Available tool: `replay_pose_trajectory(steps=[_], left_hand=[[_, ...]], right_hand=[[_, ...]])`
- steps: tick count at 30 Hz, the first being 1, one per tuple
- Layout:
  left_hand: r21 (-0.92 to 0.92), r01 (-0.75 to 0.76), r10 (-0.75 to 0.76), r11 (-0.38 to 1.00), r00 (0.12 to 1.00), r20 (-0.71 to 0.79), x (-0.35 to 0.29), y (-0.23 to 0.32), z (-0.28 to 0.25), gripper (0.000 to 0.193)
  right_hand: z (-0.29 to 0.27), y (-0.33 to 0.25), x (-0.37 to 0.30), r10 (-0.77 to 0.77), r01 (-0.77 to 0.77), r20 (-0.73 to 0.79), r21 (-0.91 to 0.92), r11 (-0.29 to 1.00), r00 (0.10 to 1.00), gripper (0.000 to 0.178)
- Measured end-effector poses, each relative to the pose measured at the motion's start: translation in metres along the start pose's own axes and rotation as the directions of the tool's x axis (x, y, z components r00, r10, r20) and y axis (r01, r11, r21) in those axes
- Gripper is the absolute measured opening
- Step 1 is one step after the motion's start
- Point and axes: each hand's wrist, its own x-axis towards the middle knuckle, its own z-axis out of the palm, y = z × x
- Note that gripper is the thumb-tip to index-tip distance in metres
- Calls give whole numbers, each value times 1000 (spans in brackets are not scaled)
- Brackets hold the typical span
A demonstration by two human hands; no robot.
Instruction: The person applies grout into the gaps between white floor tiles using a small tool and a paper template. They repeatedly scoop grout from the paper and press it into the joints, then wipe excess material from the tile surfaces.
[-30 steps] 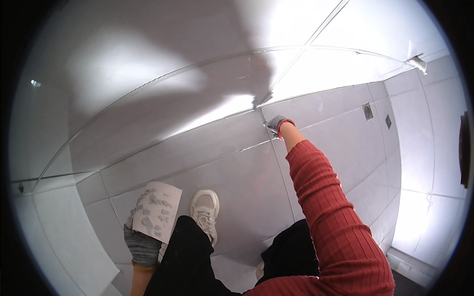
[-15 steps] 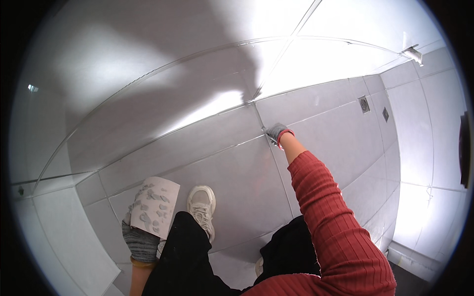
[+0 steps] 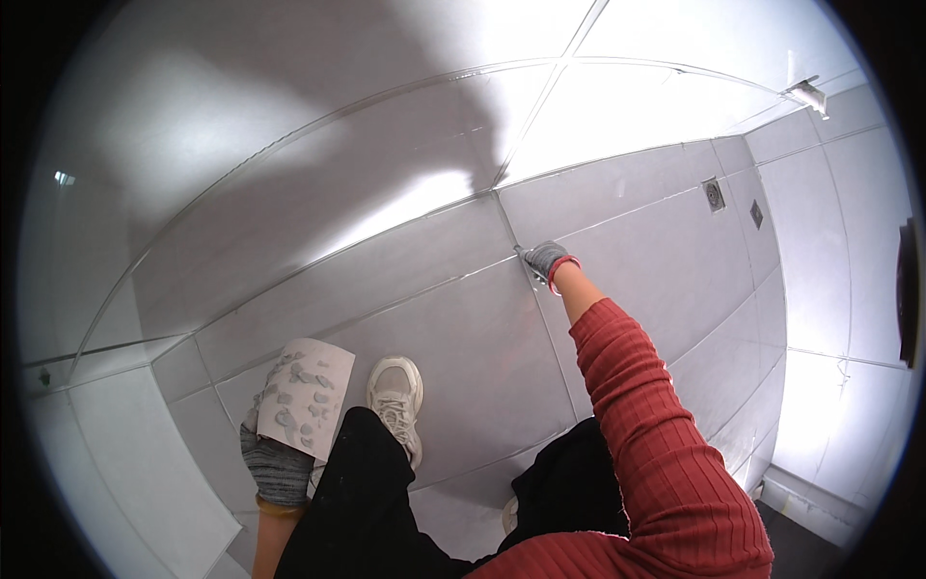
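Note:
My left hand point(image 3: 277, 470), in a grey knitted glove with a yellowish cuff, grips a pale pinkish card point(image 3: 307, 391) from its near edge. Many smears of grey paste lie scattered over the card. Reaching forward, my right hand point(image 3: 547, 260) wears a grey glove with a red cuff. Its fingers are closed and press down where two joints meet between the grey floor tiles point(image 3: 463, 338). Whatever is between those fingers is too small and covered to name.
A pale shoe point(image 3: 394, 400) of mine stands between the card and my right arm. Ahead, a brightly lit tiled wall point(image 3: 666, 106) meets the floor. A square floor drain point(image 3: 713, 195) lies at the far right, near a dark square fitting point(image 3: 756, 214). A side wall point(image 3: 820, 309) rises at right.
The view has shifted slightly. My right hand stays at the tile joint, perhaps a touch nearer to me. The card remains in my left hand.

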Motion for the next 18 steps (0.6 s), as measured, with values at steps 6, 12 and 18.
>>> replay_pose_trajectory(steps=[6, 12, 18], left_hand=[[267, -136, 129, 954, 991, 42, 1, -1, -1, 42], [-256, 130, -111, 958, 990, 90, -2, 8, 15, 43], [-273, 148, -146, 951, 989, 27, -4, 8, 22, 45]], right_hand=[[4, 2, -10, -54, 54, 1, -35, 998, 999, 66], [18, 12, -13, -128, 129, -159, -1, 992, 979, 60], [26, 20, -5, -59, 75, -184, 82, 994, 981, 62]])
